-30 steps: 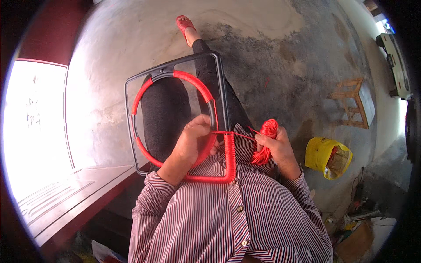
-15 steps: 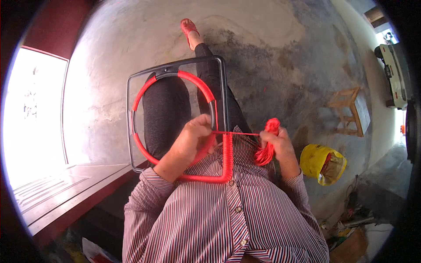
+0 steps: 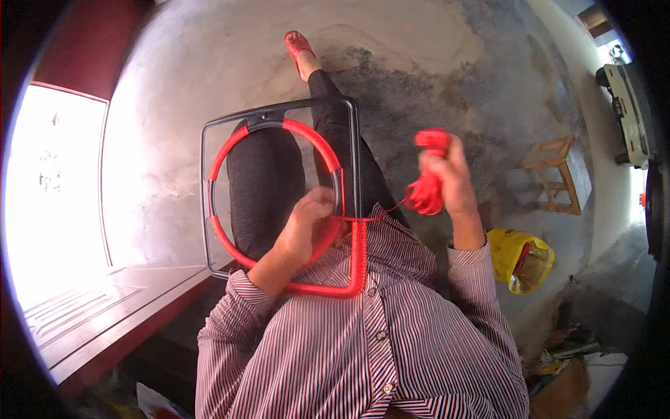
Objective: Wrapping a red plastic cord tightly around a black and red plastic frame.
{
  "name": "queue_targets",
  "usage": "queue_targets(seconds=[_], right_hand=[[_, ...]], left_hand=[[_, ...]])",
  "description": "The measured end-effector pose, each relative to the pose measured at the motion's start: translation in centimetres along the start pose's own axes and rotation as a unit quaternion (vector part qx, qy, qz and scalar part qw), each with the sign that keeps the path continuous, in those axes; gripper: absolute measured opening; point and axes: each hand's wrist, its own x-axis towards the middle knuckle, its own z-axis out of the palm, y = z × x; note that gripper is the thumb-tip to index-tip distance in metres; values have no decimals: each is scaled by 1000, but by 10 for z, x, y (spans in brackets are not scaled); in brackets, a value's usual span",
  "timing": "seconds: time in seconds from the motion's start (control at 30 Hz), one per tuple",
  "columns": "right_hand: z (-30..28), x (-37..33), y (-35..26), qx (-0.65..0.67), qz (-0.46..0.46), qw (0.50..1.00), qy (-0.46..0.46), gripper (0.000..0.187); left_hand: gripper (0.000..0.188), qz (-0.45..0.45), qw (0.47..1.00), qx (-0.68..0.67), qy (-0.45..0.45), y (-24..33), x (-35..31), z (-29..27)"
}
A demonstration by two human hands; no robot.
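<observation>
A person sits with a black frame [image 3: 357,150] across the lap, its near edge close against a striped shirt [image 3: 314,349]. From where I stand, thigh and belly seem to serve as a rest, so the frame needs only one of the hands to steady it.

Inside the frame is a ring [image 3: 315,142], wrapped in red along much of its length, with black sections bare. The left hand [image 3: 307,216] curls around the ring's right side, gripping it, probably to keep everything from turning. Its fingertips are blurred; I cannot tell whether they also pinch the cord.

The right hand [image 3: 450,174], raised and well apart from the frame, is clenched around a red cord bundle [image 3: 424,194], presumably gathered so that it stays compact. A slack strand [image 3: 396,207] links it to the frame's right bar, just above tightly wound red coils [image 3: 359,258].

On the floor to the right are a yellow bag [image 3: 506,258] and, beyond it, a wooden stool [image 3: 581,181].
</observation>
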Motion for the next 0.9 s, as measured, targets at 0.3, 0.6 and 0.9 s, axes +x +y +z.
queue_targets(seconds=[0.3, 0.6, 0.9], right_hand=[[83, -11, -13, -386, -398, 830, -61, 45], [69, -39, 38, -382, -248, 866, -205, 35], [-1, -34, 24, 143, 22, 982, -123, 24]], left_hand=[[47, 204, 970, 82, 107, -6, -2, 4], [40, 48, 992, -44, 105, -1, 2, 16], [33, -8, 998, -29, 48, -5, 6, -9]])
